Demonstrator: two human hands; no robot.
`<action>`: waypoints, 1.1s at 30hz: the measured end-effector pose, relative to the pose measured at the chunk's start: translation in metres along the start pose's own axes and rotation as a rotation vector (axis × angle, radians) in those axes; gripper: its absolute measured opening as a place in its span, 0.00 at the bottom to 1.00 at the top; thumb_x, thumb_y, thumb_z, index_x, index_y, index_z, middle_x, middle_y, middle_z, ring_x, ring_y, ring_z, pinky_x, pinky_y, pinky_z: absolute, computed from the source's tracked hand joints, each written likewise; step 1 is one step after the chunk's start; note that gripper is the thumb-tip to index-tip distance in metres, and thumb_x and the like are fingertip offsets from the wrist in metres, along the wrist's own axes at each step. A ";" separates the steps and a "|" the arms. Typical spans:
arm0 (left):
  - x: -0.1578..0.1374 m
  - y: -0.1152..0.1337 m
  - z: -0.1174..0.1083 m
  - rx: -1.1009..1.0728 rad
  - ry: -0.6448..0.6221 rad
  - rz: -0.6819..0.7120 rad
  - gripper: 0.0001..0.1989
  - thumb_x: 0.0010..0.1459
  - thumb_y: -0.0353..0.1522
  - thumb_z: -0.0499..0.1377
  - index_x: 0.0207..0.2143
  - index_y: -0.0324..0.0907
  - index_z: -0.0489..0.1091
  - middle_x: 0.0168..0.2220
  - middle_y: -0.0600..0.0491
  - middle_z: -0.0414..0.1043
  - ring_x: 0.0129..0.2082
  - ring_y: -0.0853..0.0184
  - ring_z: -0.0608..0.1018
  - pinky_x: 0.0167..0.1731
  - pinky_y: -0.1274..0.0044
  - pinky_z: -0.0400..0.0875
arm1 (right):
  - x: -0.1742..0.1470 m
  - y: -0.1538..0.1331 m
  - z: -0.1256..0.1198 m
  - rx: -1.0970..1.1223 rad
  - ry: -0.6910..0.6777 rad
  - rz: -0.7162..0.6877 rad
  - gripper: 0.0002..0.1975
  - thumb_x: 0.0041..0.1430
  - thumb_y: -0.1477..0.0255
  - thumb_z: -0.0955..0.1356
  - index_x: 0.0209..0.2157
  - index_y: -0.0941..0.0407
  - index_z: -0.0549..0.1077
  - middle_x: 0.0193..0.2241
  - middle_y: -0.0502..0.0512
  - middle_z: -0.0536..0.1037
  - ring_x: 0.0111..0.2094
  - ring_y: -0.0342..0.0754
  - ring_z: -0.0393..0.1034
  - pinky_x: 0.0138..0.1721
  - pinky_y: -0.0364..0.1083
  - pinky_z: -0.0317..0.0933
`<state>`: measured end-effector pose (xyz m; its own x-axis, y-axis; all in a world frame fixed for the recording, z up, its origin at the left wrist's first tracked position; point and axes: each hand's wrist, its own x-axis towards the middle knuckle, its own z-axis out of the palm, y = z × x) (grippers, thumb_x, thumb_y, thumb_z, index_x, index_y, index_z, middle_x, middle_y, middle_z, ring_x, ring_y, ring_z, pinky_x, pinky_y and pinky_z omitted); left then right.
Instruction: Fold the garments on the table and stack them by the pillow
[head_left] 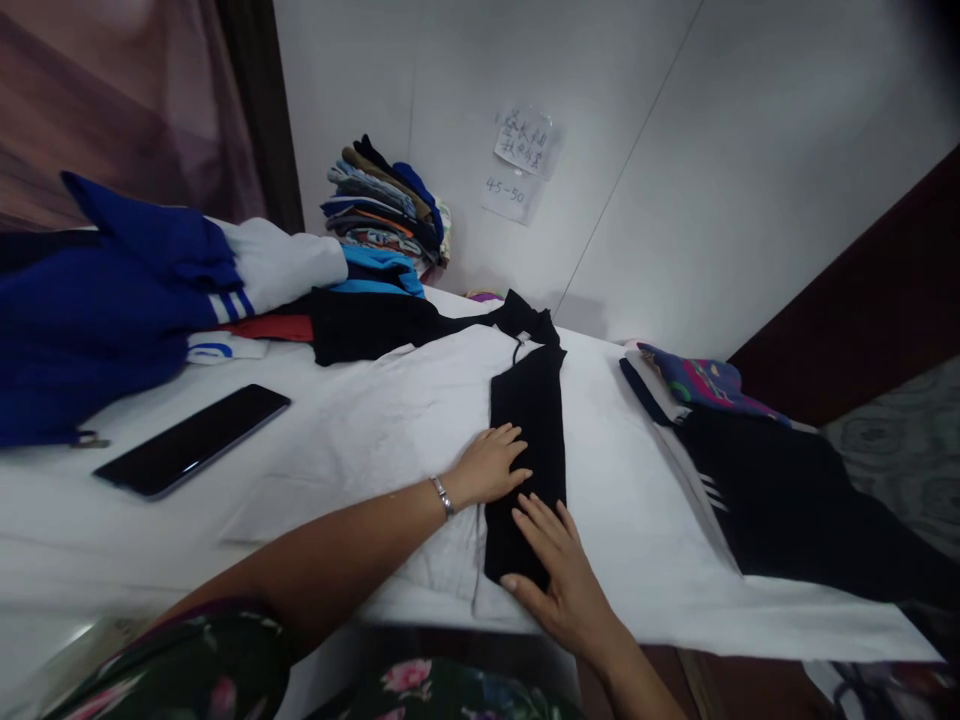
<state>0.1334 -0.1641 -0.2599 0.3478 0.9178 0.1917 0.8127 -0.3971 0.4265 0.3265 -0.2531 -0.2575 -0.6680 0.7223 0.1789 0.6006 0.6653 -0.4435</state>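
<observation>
A long-sleeved top with a white body (390, 430) lies spread on the white table. Its black sleeve (531, 400) is folded over the body, running toward the front edge. My left hand (491, 467) rests on the sleeve's left side with fingers stretched out. Lower down, my right hand (559, 570) lies with spread fingers across the sleeve's right edge. Black cloth (375, 322) extends to the left from the dark collar (529, 318); it looks like the other sleeve. Part of the body is hidden under my left forearm.
A phone (195, 440) lies on the left of the table (615, 480), near a blue and white garment heap (142, 290). Stacked folded clothes (386, 205) stand against the back wall. On the right are black clothes (795, 490) and a patterned garment (705, 380). Handwritten notes (525, 140) hang on the wall.
</observation>
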 end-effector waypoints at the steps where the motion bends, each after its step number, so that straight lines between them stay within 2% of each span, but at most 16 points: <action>1: 0.001 -0.001 -0.001 -0.015 0.007 0.000 0.24 0.61 0.42 0.53 0.55 0.40 0.66 0.64 0.45 0.59 0.65 0.57 0.58 0.61 0.62 0.53 | -0.004 -0.001 -0.001 -0.005 0.003 -0.009 0.36 0.59 0.59 0.67 0.65 0.44 0.51 0.66 0.54 0.53 0.67 0.58 0.44 0.64 0.67 0.36; 5: 0.008 -0.009 -0.006 -0.076 0.138 -0.090 0.20 0.63 0.39 0.51 0.52 0.40 0.69 0.61 0.46 0.63 0.61 0.60 0.64 0.59 0.66 0.58 | -0.014 -0.001 -0.002 -0.012 0.028 -0.009 0.36 0.58 0.59 0.68 0.65 0.46 0.52 0.67 0.55 0.50 0.67 0.59 0.43 0.63 0.64 0.46; 8: 0.013 -0.018 -0.009 -0.078 0.226 -0.176 0.17 0.61 0.36 0.53 0.49 0.39 0.71 0.57 0.46 0.67 0.57 0.61 0.68 0.57 0.68 0.61 | -0.014 0.001 -0.002 -0.029 0.048 -0.037 0.33 0.60 0.63 0.67 0.64 0.48 0.55 0.65 0.58 0.56 0.65 0.57 0.49 0.61 0.60 0.53; 12: 0.015 -0.027 -0.009 -0.061 0.193 -0.196 0.16 0.59 0.35 0.56 0.47 0.38 0.71 0.56 0.46 0.68 0.56 0.58 0.68 0.57 0.67 0.61 | -0.011 0.001 -0.003 -0.100 0.068 -0.095 0.26 0.61 0.65 0.66 0.60 0.51 0.63 0.62 0.61 0.62 0.62 0.56 0.56 0.59 0.59 0.57; 16: 0.016 -0.027 -0.011 -0.084 0.183 -0.218 0.15 0.58 0.35 0.56 0.47 0.40 0.71 0.56 0.47 0.67 0.56 0.59 0.68 0.57 0.69 0.60 | -0.010 -0.003 -0.004 -0.138 0.088 -0.136 0.25 0.59 0.64 0.68 0.56 0.55 0.66 0.61 0.65 0.63 0.61 0.58 0.57 0.56 0.60 0.59; 19: 0.017 -0.027 -0.017 -0.136 0.190 -0.302 0.16 0.60 0.36 0.54 0.48 0.41 0.69 0.53 0.47 0.68 0.49 0.62 0.73 0.50 0.73 0.66 | -0.008 -0.005 -0.004 -0.107 0.137 -0.109 0.16 0.61 0.68 0.67 0.50 0.56 0.71 0.59 0.65 0.65 0.59 0.57 0.60 0.55 0.58 0.61; 21: 0.018 -0.028 -0.022 -0.181 0.188 -0.386 0.16 0.59 0.38 0.54 0.47 0.41 0.68 0.51 0.47 0.70 0.45 0.63 0.75 0.46 0.73 0.67 | -0.007 -0.007 -0.003 -0.064 0.167 -0.067 0.10 0.62 0.71 0.64 0.44 0.55 0.73 0.59 0.63 0.66 0.59 0.55 0.61 0.55 0.56 0.61; 24: 0.018 -0.029 -0.027 -0.219 0.163 -0.449 0.17 0.58 0.40 0.55 0.47 0.41 0.66 0.44 0.48 0.73 0.42 0.61 0.76 0.41 0.72 0.67 | -0.003 -0.009 -0.003 0.022 0.186 -0.035 0.07 0.63 0.74 0.62 0.36 0.54 0.73 0.58 0.61 0.67 0.60 0.54 0.59 0.57 0.56 0.58; 27: 0.016 -0.027 -0.029 -0.243 0.102 -0.461 0.19 0.57 0.42 0.56 0.48 0.43 0.64 0.37 0.51 0.75 0.38 0.61 0.76 0.36 0.72 0.67 | 0.000 -0.013 -0.006 0.129 0.213 -0.029 0.06 0.64 0.74 0.62 0.35 0.54 0.70 0.58 0.60 0.68 0.63 0.53 0.54 0.59 0.59 0.53; 29: 0.014 -0.026 -0.030 -0.266 0.078 -0.450 0.21 0.56 0.42 0.56 0.49 0.43 0.64 0.36 0.52 0.75 0.37 0.62 0.76 0.35 0.73 0.65 | 0.001 -0.016 -0.008 0.211 0.242 -0.025 0.06 0.64 0.74 0.62 0.35 0.54 0.69 0.58 0.59 0.67 0.64 0.53 0.51 0.61 0.59 0.51; 33: 0.015 -0.026 -0.029 -0.381 0.129 -0.419 0.18 0.55 0.41 0.57 0.47 0.44 0.65 0.34 0.53 0.75 0.34 0.65 0.75 0.32 0.76 0.64 | 0.002 -0.023 -0.014 0.415 0.317 0.018 0.07 0.64 0.73 0.61 0.33 0.54 0.69 0.58 0.58 0.68 0.65 0.54 0.50 0.61 0.59 0.49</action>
<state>0.1038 -0.1401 -0.2427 -0.0464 0.9984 0.0333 0.6346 0.0037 0.7728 0.3177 -0.2646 -0.2343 -0.4548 0.7971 0.3971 0.3432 0.5683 -0.7478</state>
